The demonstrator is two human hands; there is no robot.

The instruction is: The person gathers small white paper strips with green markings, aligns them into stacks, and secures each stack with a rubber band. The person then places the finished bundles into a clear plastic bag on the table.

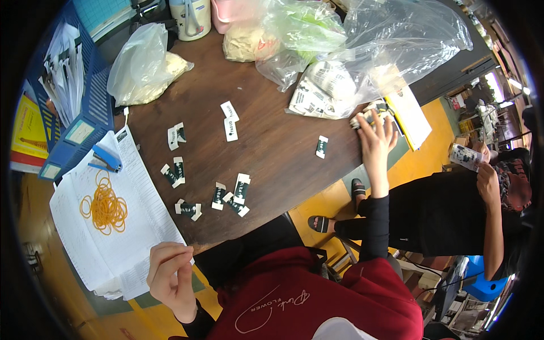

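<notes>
Hands point(376, 148) well apart, labels point(242, 189) between

We get bright, fairly even light on the wooden table point(272, 153), a soft sheen on its top, glare streaks across the clear plastic bags point(408, 34), and the paper sheets point(141, 198) near washed out. We see bright lamps point(518, 86) at the right rim, and detail sinking in the black trousers point(436, 209). Fisheye bends the edges into black vignetting; we find the background shelving point(481, 124) soft.
</notes>
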